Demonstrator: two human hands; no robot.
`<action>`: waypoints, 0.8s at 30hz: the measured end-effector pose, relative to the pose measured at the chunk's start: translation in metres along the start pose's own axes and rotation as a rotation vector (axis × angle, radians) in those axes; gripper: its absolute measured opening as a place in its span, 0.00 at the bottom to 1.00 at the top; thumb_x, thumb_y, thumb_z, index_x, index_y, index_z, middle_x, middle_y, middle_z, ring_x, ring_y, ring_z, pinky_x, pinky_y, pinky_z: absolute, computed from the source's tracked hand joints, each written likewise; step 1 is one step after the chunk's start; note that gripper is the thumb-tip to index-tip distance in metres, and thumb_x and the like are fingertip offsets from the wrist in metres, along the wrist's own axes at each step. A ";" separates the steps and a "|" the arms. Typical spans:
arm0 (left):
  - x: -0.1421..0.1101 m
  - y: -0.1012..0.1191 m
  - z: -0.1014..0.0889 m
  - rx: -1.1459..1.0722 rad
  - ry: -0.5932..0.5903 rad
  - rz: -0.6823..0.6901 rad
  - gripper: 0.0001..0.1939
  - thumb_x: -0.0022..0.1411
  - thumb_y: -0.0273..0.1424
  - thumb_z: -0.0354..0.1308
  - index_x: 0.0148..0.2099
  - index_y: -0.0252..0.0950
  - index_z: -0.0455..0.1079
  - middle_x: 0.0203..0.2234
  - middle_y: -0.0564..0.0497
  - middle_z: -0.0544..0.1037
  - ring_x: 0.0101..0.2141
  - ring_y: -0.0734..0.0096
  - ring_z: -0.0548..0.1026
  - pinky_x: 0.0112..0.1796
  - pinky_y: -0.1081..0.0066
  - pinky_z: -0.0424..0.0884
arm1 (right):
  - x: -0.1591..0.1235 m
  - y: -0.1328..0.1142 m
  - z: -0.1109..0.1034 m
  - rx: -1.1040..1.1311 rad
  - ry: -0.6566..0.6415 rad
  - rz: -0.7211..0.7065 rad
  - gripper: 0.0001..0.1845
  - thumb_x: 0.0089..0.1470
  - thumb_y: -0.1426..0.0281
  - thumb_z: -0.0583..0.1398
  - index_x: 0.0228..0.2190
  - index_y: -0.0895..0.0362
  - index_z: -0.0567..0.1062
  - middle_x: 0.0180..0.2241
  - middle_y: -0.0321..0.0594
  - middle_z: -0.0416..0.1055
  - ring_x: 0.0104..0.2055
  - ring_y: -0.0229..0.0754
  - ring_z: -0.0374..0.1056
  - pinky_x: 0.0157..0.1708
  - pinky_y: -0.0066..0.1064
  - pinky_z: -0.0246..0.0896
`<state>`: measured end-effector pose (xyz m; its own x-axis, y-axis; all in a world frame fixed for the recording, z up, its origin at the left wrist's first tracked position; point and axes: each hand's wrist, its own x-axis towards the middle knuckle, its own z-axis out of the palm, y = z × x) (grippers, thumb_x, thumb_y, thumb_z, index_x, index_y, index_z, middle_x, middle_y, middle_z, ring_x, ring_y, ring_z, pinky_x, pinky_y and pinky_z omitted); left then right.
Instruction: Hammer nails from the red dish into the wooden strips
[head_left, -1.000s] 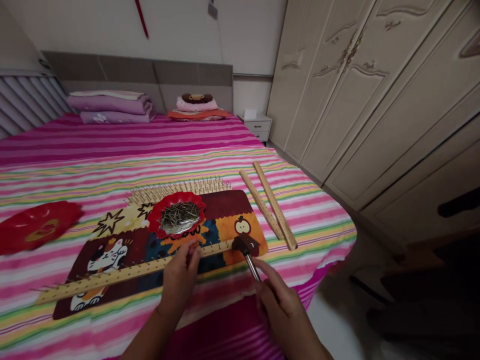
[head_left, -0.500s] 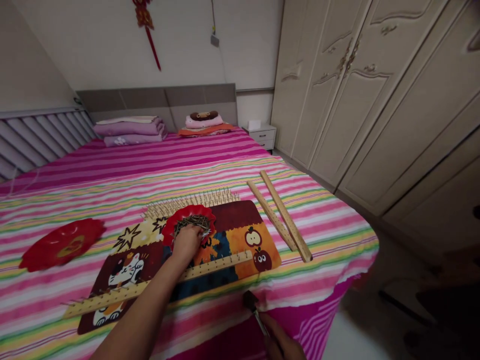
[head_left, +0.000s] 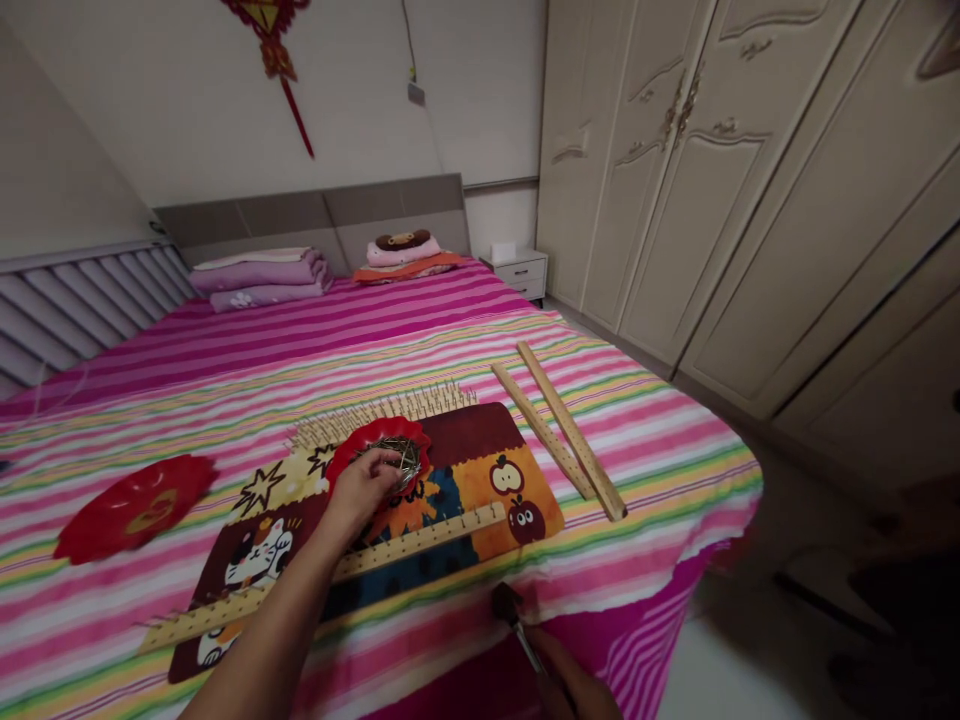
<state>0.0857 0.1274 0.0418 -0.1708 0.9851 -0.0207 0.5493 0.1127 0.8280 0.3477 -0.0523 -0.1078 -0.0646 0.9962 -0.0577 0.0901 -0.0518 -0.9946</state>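
My left hand [head_left: 367, 487] reaches into a red scalloped bowl [head_left: 346, 452] with its fingers bent together on the thin metal nails [head_left: 409, 456] heaped there; how many it grips is hidden. The bowl rests on a patterned mat [head_left: 487, 430]. In front of it a long wooden strip [head_left: 420, 543] crosses the mat, with a row of nails standing up from it; my left forearm covers part of it. Near the bed's front edge my right hand [head_left: 566, 670] is closed around the handle of a hammer [head_left: 508, 602], dark head pointing away from me.
Behind the bowl lie wooden strips bristling with upright nails [head_left: 382, 412]. Two bare wooden strips [head_left: 566, 430] lie at the right on the striped bedspread [head_left: 645, 430]. A red scalloped dish [head_left: 135, 505] is at the left. Folded bedding [head_left: 262, 275] sits near the headboard [head_left: 300, 220].
My left hand has drawn slightly back and left in the bowl, its thumb and fingers now showing over the nails. My right hand and the hammer stay nearly in place; the view has shifted slightly.
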 end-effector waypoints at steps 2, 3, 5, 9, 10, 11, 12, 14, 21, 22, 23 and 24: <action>-0.014 0.007 -0.003 -0.271 -0.057 -0.072 0.22 0.41 0.39 0.61 0.39 0.33 0.71 0.21 0.52 0.76 0.22 0.73 0.72 0.25 0.73 0.67 | 0.000 -0.009 0.000 0.012 -0.003 -0.008 0.24 0.53 0.53 0.55 0.47 0.50 0.73 0.41 0.42 0.78 0.42 0.46 0.74 0.41 0.29 0.67; -0.023 0.011 -0.004 -0.336 -0.083 -0.106 0.22 0.40 0.39 0.62 0.38 0.32 0.72 0.23 0.50 0.77 0.23 0.74 0.72 0.26 0.73 0.68 | -0.001 -0.014 -0.001 0.014 -0.003 -0.011 0.23 0.53 0.53 0.55 0.47 0.50 0.74 0.43 0.42 0.77 0.44 0.46 0.73 0.42 0.29 0.67; -0.040 0.017 -0.007 -0.405 -0.124 -0.171 0.20 0.38 0.38 0.63 0.35 0.32 0.74 0.27 0.47 0.79 0.26 0.74 0.74 0.29 0.73 0.69 | -0.001 -0.023 -0.001 0.018 -0.004 -0.008 0.22 0.53 0.54 0.55 0.46 0.50 0.74 0.45 0.41 0.76 0.46 0.46 0.72 0.44 0.30 0.66; -0.067 0.020 -0.006 -0.466 -0.153 -0.248 0.20 0.36 0.36 0.67 0.35 0.33 0.75 0.28 0.48 0.79 0.29 0.72 0.75 0.33 0.71 0.71 | -0.002 -0.032 -0.003 0.037 -0.031 -0.010 0.19 0.55 0.57 0.55 0.45 0.50 0.74 0.44 0.41 0.77 0.44 0.46 0.73 0.41 0.30 0.68; -0.071 0.018 -0.004 -0.467 -0.150 -0.265 0.20 0.35 0.36 0.67 0.34 0.33 0.75 0.27 0.49 0.79 0.28 0.72 0.75 0.33 0.71 0.72 | -0.003 -0.033 -0.004 0.036 -0.036 -0.008 0.18 0.55 0.58 0.55 0.45 0.50 0.74 0.43 0.41 0.77 0.44 0.46 0.73 0.40 0.30 0.68; -0.075 0.016 -0.002 -0.462 -0.142 -0.276 0.20 0.35 0.37 0.68 0.34 0.33 0.75 0.25 0.49 0.79 0.27 0.73 0.75 0.32 0.71 0.72 | -0.003 -0.032 -0.005 0.031 -0.038 -0.009 0.18 0.55 0.60 0.55 0.46 0.50 0.74 0.43 0.41 0.77 0.44 0.46 0.73 0.40 0.30 0.68; -0.078 0.012 0.002 -0.454 -0.123 -0.276 0.20 0.35 0.37 0.68 0.33 0.33 0.76 0.25 0.50 0.79 0.25 0.74 0.74 0.31 0.72 0.72 | -0.003 -0.032 -0.006 0.025 -0.046 -0.007 0.17 0.56 0.61 0.55 0.46 0.50 0.73 0.43 0.41 0.77 0.44 0.46 0.73 0.40 0.30 0.67; -0.081 0.003 0.011 -0.442 -0.063 -0.254 0.19 0.35 0.39 0.67 0.32 0.33 0.76 0.26 0.50 0.79 0.24 0.76 0.72 0.28 0.74 0.71 | -0.003 -0.032 -0.008 0.013 -0.075 -0.003 0.17 0.56 0.63 0.55 0.47 0.50 0.72 0.42 0.41 0.78 0.42 0.45 0.73 0.40 0.30 0.67; -0.080 -0.024 0.053 -0.494 0.081 -0.256 0.22 0.35 0.40 0.66 0.33 0.33 0.75 0.25 0.52 0.78 0.27 0.72 0.74 0.30 0.71 0.73 | -0.003 -0.038 -0.012 0.034 -0.179 0.011 0.18 0.59 0.65 0.52 0.51 0.53 0.68 0.42 0.41 0.77 0.41 0.43 0.73 0.41 0.31 0.67; -0.079 -0.026 0.058 -0.501 0.108 -0.257 0.21 0.34 0.40 0.66 0.32 0.34 0.74 0.24 0.52 0.77 0.26 0.72 0.74 0.29 0.71 0.73 | -0.004 -0.038 -0.012 0.042 -0.182 0.023 0.19 0.59 0.65 0.52 0.51 0.53 0.68 0.42 0.41 0.76 0.41 0.43 0.73 0.41 0.31 0.67; -0.079 -0.027 0.063 -0.504 0.139 -0.257 0.20 0.34 0.40 0.66 0.31 0.34 0.73 0.23 0.53 0.77 0.25 0.72 0.74 0.28 0.71 0.73 | -0.004 -0.038 -0.011 0.047 -0.183 0.029 0.19 0.59 0.65 0.52 0.51 0.53 0.67 0.43 0.41 0.76 0.41 0.43 0.72 0.41 0.31 0.67; -0.078 -0.028 0.067 -0.502 0.164 -0.254 0.19 0.35 0.40 0.65 0.30 0.34 0.72 0.23 0.54 0.76 0.25 0.73 0.74 0.28 0.71 0.73 | -0.004 -0.038 -0.011 0.044 -0.182 0.030 0.19 0.59 0.65 0.52 0.52 0.52 0.67 0.43 0.41 0.76 0.41 0.42 0.73 0.41 0.30 0.67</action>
<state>0.1389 0.0561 -0.0170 -0.3931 0.8976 -0.1996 0.0267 0.2281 0.9733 0.3557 -0.0538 -0.0689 -0.2419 0.9653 -0.0983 0.0510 -0.0885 -0.9948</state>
